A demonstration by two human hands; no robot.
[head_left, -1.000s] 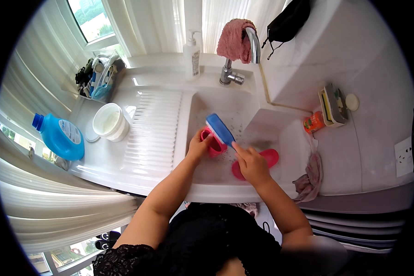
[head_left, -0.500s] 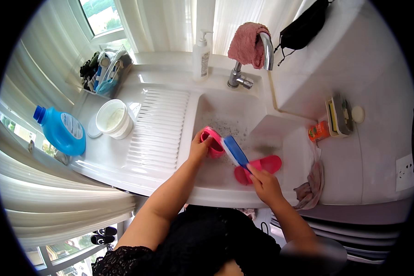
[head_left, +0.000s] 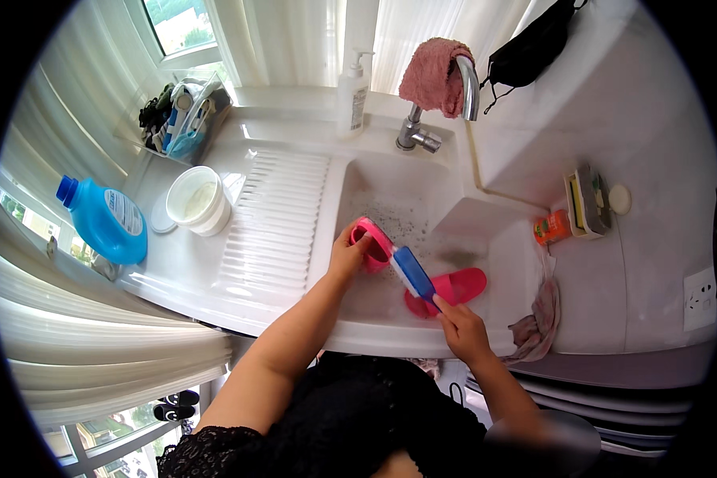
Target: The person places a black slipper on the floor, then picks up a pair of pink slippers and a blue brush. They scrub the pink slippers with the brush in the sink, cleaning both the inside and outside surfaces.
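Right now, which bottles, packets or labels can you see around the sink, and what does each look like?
Blue detergent bottle: lying on the counter far left, blue cap, pale label.
White pump bottle: upright behind the sink, left of the tap, pale label.
Small orange container: on the ledge right of the basin, printed wrap.
White wall socket: far right; no screens visible.

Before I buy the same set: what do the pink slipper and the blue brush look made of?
The pink slipper in the left hand looks like soft moulded rubber or foam: uniform colour, matte. The blue brush in the right hand seems hard plastic, smooth with a slight sheen; its bristles are hidden.
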